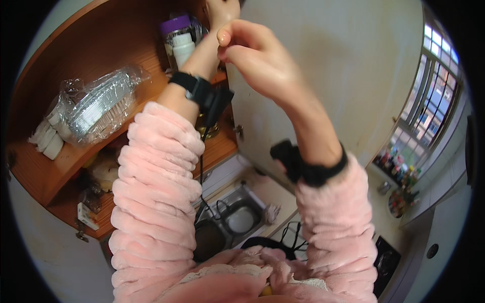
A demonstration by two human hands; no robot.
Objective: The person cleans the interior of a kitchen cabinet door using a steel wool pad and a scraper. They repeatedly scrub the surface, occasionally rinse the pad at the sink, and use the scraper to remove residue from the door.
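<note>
My left hand [223,13] reaches up into a wooden wall cabinet [94,41] and is partly cut off by the frame's top edge, so its grip is hidden. Beside that forearm stand a purple-lidded jar [176,24] and a white plastic bottle [183,49]. My right hand [261,49] is raised in front of the cabinet door [333,68], fingers curled, with a gap between forefinger and thumb. Nothing shows in that gap. Plastic-wrapped foil trays [100,104] lie on the shelf left of my arms, near a bundle of white items [51,138].
A small box [87,216] stands on the lower shelf. Below my arms is a metal sink [242,216] with a round pale item in it. Several bottles [398,163] line the sill by the barred window [432,98]. A black cable [202,166] hangs from my left wrist strap.
</note>
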